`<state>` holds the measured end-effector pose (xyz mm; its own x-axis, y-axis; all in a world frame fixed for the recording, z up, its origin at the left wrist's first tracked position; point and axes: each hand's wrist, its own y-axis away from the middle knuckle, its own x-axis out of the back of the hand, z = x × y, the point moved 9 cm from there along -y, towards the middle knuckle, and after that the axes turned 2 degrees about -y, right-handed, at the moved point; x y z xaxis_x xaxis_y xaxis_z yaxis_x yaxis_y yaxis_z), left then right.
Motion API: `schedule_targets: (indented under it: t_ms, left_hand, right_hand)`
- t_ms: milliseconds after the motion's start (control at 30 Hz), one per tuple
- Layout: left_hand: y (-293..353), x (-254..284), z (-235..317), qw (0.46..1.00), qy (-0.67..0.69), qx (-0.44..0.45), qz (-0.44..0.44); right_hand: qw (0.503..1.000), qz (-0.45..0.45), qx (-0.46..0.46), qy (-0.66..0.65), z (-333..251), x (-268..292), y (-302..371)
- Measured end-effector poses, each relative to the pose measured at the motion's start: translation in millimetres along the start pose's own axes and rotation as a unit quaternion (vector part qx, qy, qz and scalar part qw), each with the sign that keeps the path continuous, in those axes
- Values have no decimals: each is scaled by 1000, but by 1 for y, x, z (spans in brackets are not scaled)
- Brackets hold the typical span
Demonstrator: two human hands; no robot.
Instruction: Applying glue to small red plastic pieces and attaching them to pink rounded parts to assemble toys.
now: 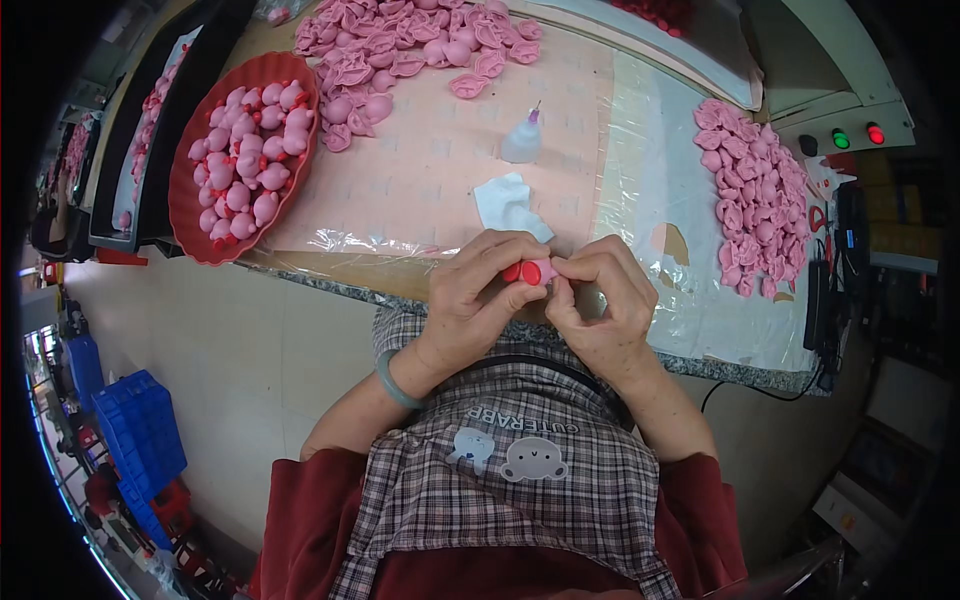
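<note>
Close to the table's front edge, my left hand (478,290) pinches a small pink toy figure with red parts (532,272) between thumb and fingers. My right hand (608,305) is closed in a pinch at the pink right side of the same piece. Fingertips cover much of its shape. Just beyond my hands lies a crumpled white cloth or tissue (508,203). Behind that stands a squeeze bottle with a needle tip (521,142), upright. A red fluted bowl (186,205) at the left holds many pink figures with red parts.
Loose pink pieces (385,45) are heaped at the back, and another pile of pink pieces (752,190) lies at the right. A long black tray (120,222) is beyond the bowl. Green and red buttons (858,136) sit on a machine at the far right.
</note>
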<state>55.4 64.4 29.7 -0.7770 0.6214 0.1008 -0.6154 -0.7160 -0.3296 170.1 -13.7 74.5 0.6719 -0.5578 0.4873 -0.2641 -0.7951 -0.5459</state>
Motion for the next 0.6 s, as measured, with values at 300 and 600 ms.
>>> schedule_targets:
  t_ms: [300, 600]
  left_hand:
    - [1, -1, -4, 1000, 12, -2, 6]
    - [0, 0, -1, 1000, 5, -16, 7]
  right_hand:
    - [1000, 4, 1, 2, 1, 0, -1]
    - [1000, 2, -8, 2, 2, 0, 0]
